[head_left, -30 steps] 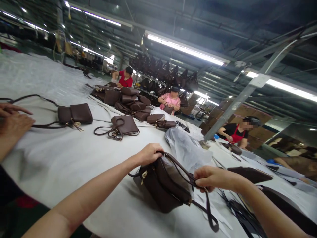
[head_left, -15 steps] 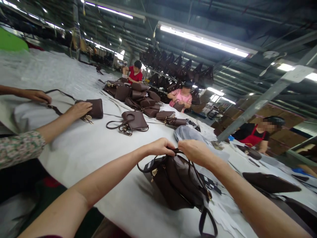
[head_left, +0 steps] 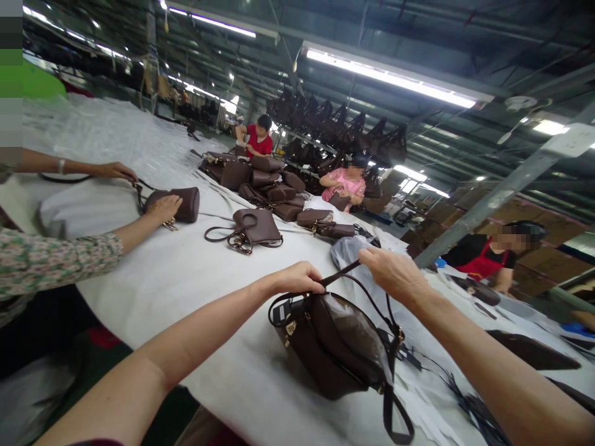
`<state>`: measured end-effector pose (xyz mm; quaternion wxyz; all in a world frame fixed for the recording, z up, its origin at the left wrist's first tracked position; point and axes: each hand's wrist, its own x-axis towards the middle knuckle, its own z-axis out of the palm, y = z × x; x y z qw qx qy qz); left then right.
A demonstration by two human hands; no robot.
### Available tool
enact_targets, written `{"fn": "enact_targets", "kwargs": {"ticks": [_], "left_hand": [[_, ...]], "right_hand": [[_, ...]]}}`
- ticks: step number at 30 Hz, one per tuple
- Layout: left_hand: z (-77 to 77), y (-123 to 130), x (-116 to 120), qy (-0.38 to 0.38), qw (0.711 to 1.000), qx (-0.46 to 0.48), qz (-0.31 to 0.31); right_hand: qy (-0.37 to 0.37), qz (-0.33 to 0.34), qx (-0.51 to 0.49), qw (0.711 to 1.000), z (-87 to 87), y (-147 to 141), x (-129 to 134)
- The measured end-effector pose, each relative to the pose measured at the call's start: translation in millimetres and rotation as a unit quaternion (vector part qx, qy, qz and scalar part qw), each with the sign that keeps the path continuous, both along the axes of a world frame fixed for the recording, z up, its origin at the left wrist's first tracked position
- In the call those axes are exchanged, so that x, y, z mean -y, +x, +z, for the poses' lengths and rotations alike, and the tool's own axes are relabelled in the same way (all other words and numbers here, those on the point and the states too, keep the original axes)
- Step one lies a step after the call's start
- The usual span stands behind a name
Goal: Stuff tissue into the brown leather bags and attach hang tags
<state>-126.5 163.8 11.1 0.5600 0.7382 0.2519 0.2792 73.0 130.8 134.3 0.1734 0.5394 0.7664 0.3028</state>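
Note:
A dark brown handbag (head_left: 325, 362) stands tilted on the white-covered table in front of me, its top gaping and clear plastic (head_left: 356, 328) showing inside. My left hand (head_left: 300, 277) is closed at the bag's upper edge, pinching the base of a strap there. A brown strap (head_left: 344, 272) runs taut from that spot up to my right hand (head_left: 393, 272), whose fingers are closed on it. Further strap hangs from the right hand down to a gold-coloured ring (head_left: 400, 334). A metal charm and a dark tag hang at the bag's left side.
A co-worker's hand (head_left: 162, 209) at left presses on a small brown bag (head_left: 188, 204). Another brown bag (head_left: 260, 228) lies mid-table, before a heap of bags (head_left: 274, 186). Plastic film (head_left: 346, 248) lies behind my bag, dark cords (head_left: 474, 406) to the right. Several people work around.
My right hand has moved up and right, drawing the strap away from my left hand. The bag's top has spread wider. At left, the co-worker's hands have shifted slightly right.

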Motion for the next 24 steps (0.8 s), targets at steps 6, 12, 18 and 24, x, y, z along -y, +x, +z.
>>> {"fn": "enact_targets", "kwargs": {"ticks": [6, 12, 18, 24], "left_hand": [[0.1, -0.3, 2.9, 0.023, 0.999, -0.019, 0.019], [-6.2, 0.5, 4.9, 0.044, 0.998, -0.038, 0.027], [-6.6, -1.0, 8.6, 0.061, 0.997, -0.048, 0.019], [-9.0, -1.9, 13.8, 0.060, 0.997, -0.051, 0.022]], "right_hand": [[0.051, -0.046, 0.009, 0.998, 23.3, 26.9, -7.2], [0.051, -0.088, -0.007, 0.995, 45.5, 55.5, -3.5], [0.079, -0.110, -0.033, 0.990, 62.9, 89.3, 3.0], [0.128, -0.120, -0.093, 0.980, 71.3, 119.8, 2.8]]}}
